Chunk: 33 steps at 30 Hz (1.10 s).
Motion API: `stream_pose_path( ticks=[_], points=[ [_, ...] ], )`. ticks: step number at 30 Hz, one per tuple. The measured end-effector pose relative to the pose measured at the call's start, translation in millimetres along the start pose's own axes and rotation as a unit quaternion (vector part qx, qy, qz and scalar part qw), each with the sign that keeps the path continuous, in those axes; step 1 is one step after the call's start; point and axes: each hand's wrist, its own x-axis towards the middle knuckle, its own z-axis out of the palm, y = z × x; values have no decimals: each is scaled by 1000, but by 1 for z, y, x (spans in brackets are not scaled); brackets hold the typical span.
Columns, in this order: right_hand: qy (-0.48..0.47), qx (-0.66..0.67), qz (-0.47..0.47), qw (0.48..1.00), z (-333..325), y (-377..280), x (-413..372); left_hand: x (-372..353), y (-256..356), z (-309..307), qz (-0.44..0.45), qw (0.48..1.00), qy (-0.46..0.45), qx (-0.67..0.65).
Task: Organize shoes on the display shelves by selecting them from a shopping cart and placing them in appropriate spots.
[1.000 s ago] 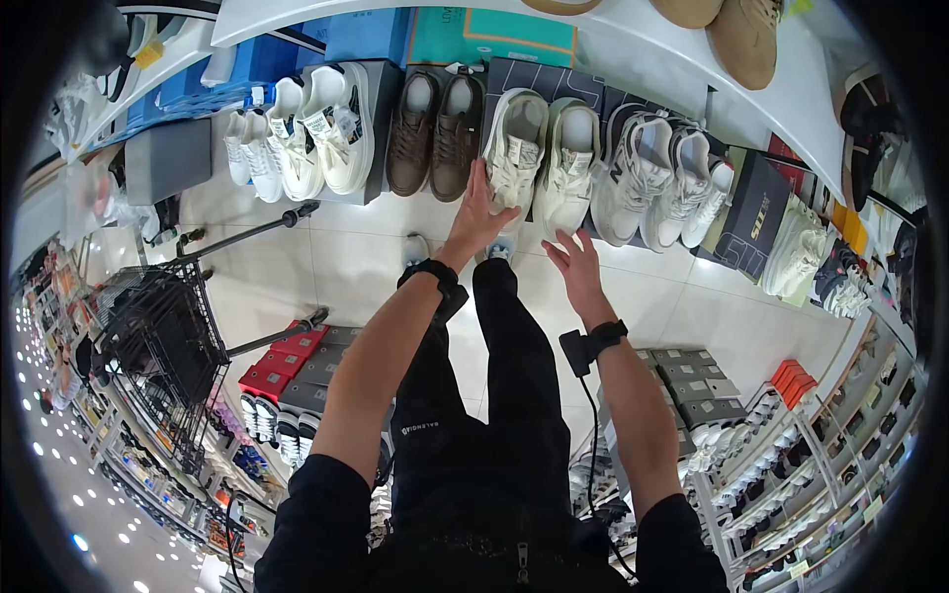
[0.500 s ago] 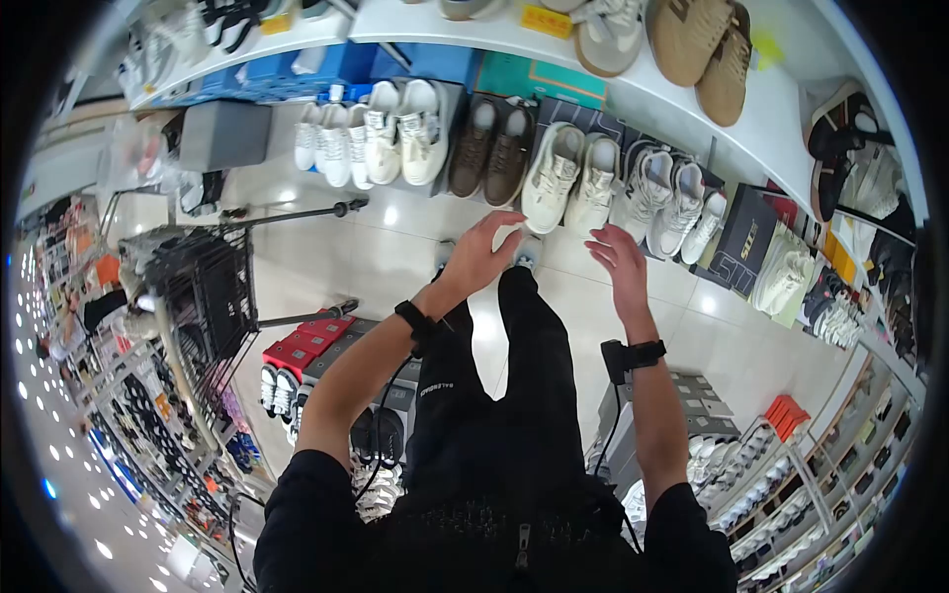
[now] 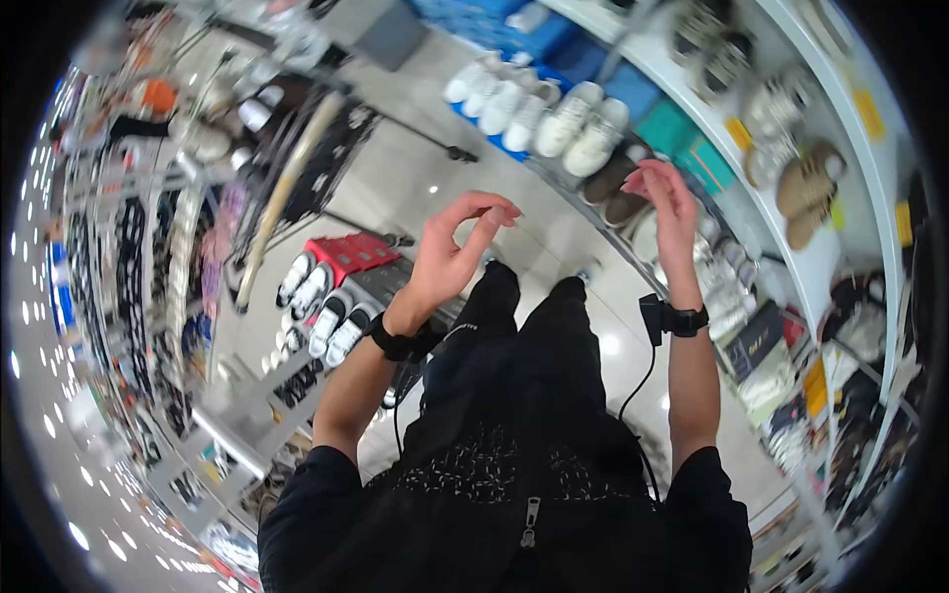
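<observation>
A: ok so what are the hands up to here?

B: Left hand (image 3: 455, 252) is over the floor (image 3: 534, 222), fingers curled toward the thumb in a loose C, nothing in it. Right hand (image 3: 670, 212) looks empty too, fingers bent but not closed around anything.

A: and the closest shoes?

B: Brown shoes (image 3: 605, 182), partly hidden behind the right fingertips. Can't tell from this angle if there's contact or just a gap. The white shoes (image 3: 596, 138) are right next to them in the same row.

A: any tips for working in that spot?

B: imo keep the fingers soft like that and go in from above. Pairs sit side by side, so a sideways swipe could knock the neighbours. The left hand is well apart from the row, so I'd bring it closer before using both hands.

A: anything farther back to watch?

B: Teal box (image 3: 672, 128) behind the row, then the shelf (image 3: 781, 247) past it. I'd mind the knuckles near that edge.
</observation>
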Motion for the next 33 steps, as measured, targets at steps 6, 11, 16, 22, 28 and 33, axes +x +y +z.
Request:
stream_pose_path(
  ticks=[6,11,16,22,28,33],
  points=[
    [-144,-11,-51,988,190,-47,70,-69,22,-153,31,982,184,8],
    [-261,-4,-65,963,290,-65,117,-95,15,-207,33,946,320,-43],
    [-362,-4,-57,930,381,-81,162,-97,15,-264,31,914,404,8],
    [-432,-43,-59,899,484,-90,256,-63,15,-356,44,881,470,21],
    [-553,-92,25,828,609,-44,343,-1,5,-439,-22,865,500,32],
    [-604,-148,71,780,668,6,371,33,-23,-491,-109,878,463,44]
  ],
)
